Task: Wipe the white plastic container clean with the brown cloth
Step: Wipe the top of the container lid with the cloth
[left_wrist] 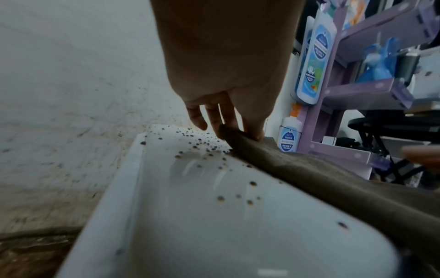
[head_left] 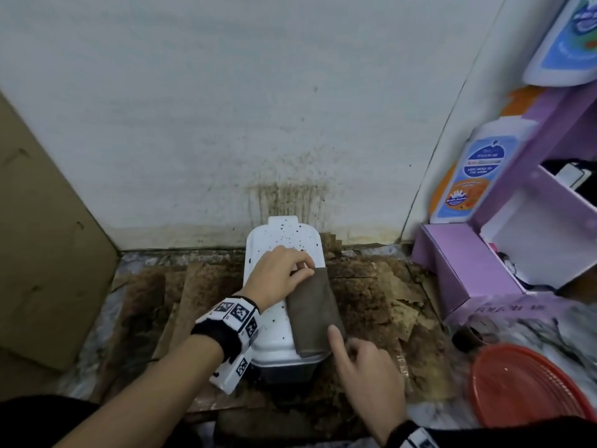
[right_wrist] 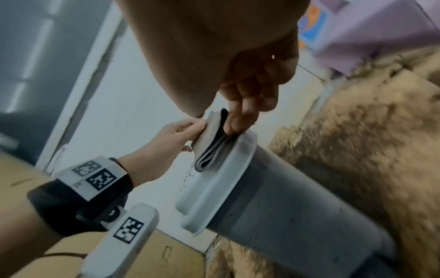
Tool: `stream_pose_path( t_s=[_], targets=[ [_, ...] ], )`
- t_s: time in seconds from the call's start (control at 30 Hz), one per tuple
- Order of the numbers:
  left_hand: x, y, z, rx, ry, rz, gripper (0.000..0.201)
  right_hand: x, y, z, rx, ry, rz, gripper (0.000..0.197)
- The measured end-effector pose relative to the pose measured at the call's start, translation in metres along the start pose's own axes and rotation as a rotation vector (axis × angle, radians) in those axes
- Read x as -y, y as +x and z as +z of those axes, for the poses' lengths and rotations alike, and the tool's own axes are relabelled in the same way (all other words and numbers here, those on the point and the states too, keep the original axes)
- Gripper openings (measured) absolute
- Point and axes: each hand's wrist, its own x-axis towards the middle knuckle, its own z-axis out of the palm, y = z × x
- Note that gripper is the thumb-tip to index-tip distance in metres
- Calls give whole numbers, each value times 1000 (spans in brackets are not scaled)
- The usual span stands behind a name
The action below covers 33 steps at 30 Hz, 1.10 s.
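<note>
The white plastic container (head_left: 277,321) stood lid-up on the stained cardboard (head_left: 365,305) near the wall, its top speckled with dark spots. The folded brown cloth (head_left: 313,315) lay along the lid's right half. The left hand (head_left: 279,273) pinched the cloth's far end with curled fingers; the right hand (head_left: 365,360) pressed an extended index finger on its near edge, the other fingers curled.
</note>
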Motion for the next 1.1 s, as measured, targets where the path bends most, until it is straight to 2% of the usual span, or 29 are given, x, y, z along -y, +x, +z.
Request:
stream_pose_path(
  t_s=[0.07,0.13,0.23,0.33,0.4,0.47,0.57,0.63,0.77,1.1],
  targets=[
    [5,-4,-1,-31,22,-16,19,7,-3,-12,-80,-46,-17,60],
    [12,-14,-3,-94,13,-39,20,9,4,-14,-162,6,-99,52],
    [20,-41,-4,-167,29,-71,22,11,23,-6,-263,93,-367,34],
    [30,-72,-4,-227,22,-134,29,18,37,6,-212,5,-593,10],
    [36,-91,0,-220,-48,-197,42,21,44,16,-88,-94,-664,33],
    [43,-106,7,-181,-135,-254,66,23,48,29,-9,-202,-718,54],
    [48,-118,19,-95,-225,-329,114,21,52,45,5,-363,-770,61],
    [49,-124,26,-34,-250,-367,129,21,54,47,2,-399,-764,61],
    [52,-133,41,19,-281,-387,136,25,61,46,21,-363,-744,61],
    [53,-135,52,-71,-317,-296,131,41,105,47,82,-326,-693,68]
  ],
)
